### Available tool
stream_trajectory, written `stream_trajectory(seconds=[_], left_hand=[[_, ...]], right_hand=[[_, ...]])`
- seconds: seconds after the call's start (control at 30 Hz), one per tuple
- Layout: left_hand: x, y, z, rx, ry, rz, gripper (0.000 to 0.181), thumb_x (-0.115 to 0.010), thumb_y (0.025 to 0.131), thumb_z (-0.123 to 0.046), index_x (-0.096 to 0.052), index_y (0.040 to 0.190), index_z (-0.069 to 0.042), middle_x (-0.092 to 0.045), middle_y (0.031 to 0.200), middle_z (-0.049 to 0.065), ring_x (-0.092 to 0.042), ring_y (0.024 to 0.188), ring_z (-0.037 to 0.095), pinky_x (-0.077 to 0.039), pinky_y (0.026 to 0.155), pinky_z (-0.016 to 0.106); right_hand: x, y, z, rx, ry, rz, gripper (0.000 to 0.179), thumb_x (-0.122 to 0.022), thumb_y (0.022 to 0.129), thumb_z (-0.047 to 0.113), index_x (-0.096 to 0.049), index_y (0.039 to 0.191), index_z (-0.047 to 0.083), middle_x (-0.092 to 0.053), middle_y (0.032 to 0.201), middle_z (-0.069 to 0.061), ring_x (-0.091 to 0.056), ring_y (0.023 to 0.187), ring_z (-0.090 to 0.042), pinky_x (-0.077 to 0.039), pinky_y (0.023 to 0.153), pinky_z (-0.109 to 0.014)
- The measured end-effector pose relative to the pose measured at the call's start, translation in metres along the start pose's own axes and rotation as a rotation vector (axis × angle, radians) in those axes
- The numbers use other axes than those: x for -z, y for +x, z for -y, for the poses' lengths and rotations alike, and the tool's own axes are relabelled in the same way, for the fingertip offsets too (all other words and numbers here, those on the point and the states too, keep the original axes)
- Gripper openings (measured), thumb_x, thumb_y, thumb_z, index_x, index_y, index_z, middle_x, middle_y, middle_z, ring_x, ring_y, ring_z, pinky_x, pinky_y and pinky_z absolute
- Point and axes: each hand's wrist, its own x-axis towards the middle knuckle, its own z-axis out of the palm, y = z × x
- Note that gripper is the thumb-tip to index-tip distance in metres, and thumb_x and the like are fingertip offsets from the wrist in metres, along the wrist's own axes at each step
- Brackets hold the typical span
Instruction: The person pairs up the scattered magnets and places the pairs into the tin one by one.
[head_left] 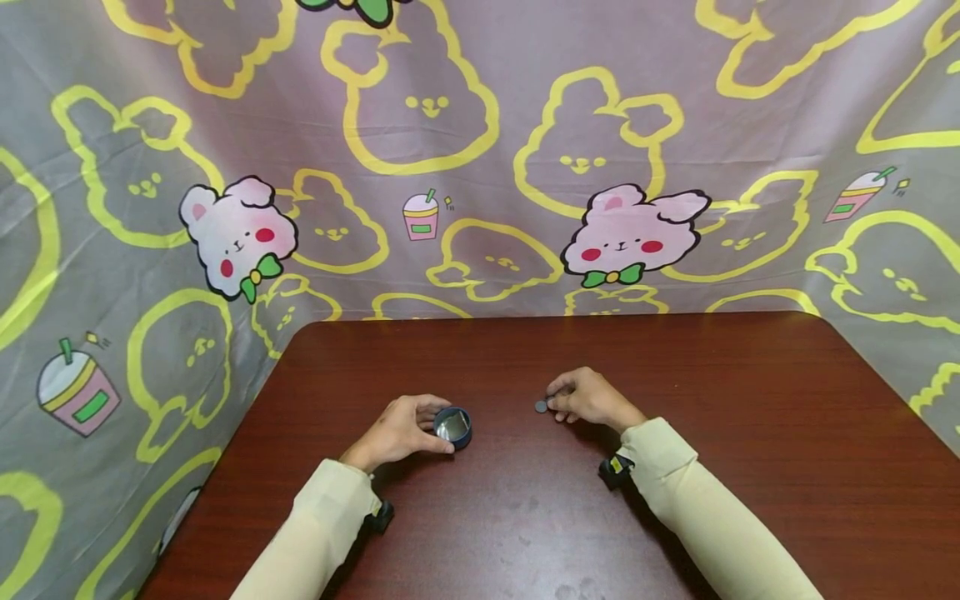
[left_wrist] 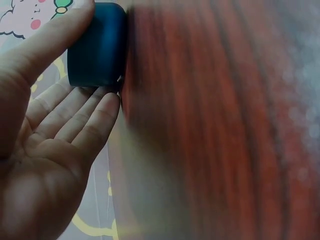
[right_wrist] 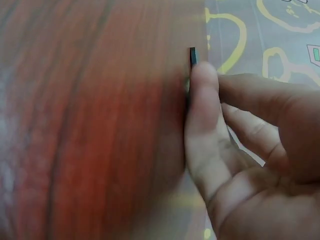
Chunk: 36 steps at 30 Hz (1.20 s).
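My left hand (head_left: pixel 408 429) grips a small round dark blue container (head_left: pixel 464 435) near the middle of the table. Its open top faces up and shows a pale, shiny inside. The thumb lies along the near side, with the fingers at the far side; in the left wrist view the blue wall (left_wrist: pixel 97 47) sits between them. To the right, my right hand (head_left: pixel 590 398) pinches a small thin dark disc (head_left: pixel 541 407) at its edge, low at the tabletop. From the right wrist view the disc (right_wrist: pixel 193 54) appears edge-on, partly hidden by a fingertip.
Both hands work over a reddish-brown wooden table (head_left: pixel 525 517) with rounded far corners. A patterned curtain (head_left: pixel 495 192) hangs behind it and along the sides. Dark wrist cameras are strapped under both cream sleeves (head_left: pixel 330 508).
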Motion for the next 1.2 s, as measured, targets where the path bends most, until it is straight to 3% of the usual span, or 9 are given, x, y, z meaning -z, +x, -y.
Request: stream_trajectory(seconds=[0.17, 0.4, 0.7, 1.2], left_hand=[[0.001, 0.000, -0.001, -0.002, 0.002, 0.001, 0.060, -0.091, 0.069, -0.002, -0.064, 0.122, 0.007, -0.069, 0.115, 0.016, -0.065, 0.111, 0.034, -0.055, 0.092, 0.034], [0.001, -0.001, -0.001, 0.007, 0.001, -0.002, 0.059, -0.091, 0.068, -0.002, -0.065, 0.121, 0.006, -0.069, 0.114, 0.016, -0.065, 0.111, 0.034, -0.055, 0.092, 0.034], [0.002, 0.000, -0.001, 0.011, -0.009, 0.004, 0.058, -0.091, 0.069, -0.002, -0.065, 0.121, 0.005, -0.070, 0.114, 0.015, -0.065, 0.111, 0.033, -0.055, 0.093, 0.035], [0.003, 0.001, 0.001, 0.038, -0.003, 0.004, 0.057, -0.092, 0.069, -0.004, -0.066, 0.120, 0.001, -0.069, 0.117, 0.013, -0.065, 0.111, 0.029, -0.055, 0.093, 0.034]], right_hand=[[0.001, -0.001, 0.001, -0.061, 0.190, 0.047, 0.021, -0.063, 0.090, -0.009, -0.063, 0.110, -0.019, -0.072, 0.088, -0.021, -0.070, 0.069, -0.016, -0.060, 0.065, -0.029], [0.002, -0.001, 0.004, -0.108, 0.273, 0.051, 0.015, -0.062, 0.092, -0.010, -0.058, 0.105, -0.016, -0.070, 0.092, -0.021, -0.072, 0.075, -0.021, -0.061, 0.071, -0.033], [0.000, 0.002, 0.005, -0.150, 0.254, 0.036, 0.012, -0.065, 0.089, -0.010, -0.055, 0.097, -0.011, -0.070, 0.087, -0.020, -0.071, 0.070, -0.018, -0.061, 0.067, -0.031], [-0.009, 0.010, 0.017, -0.111, 0.319, 0.083, 0.015, -0.066, 0.089, -0.006, -0.055, 0.098, -0.010, -0.070, 0.085, -0.016, -0.069, 0.070, -0.016, -0.060, 0.066, -0.029]])
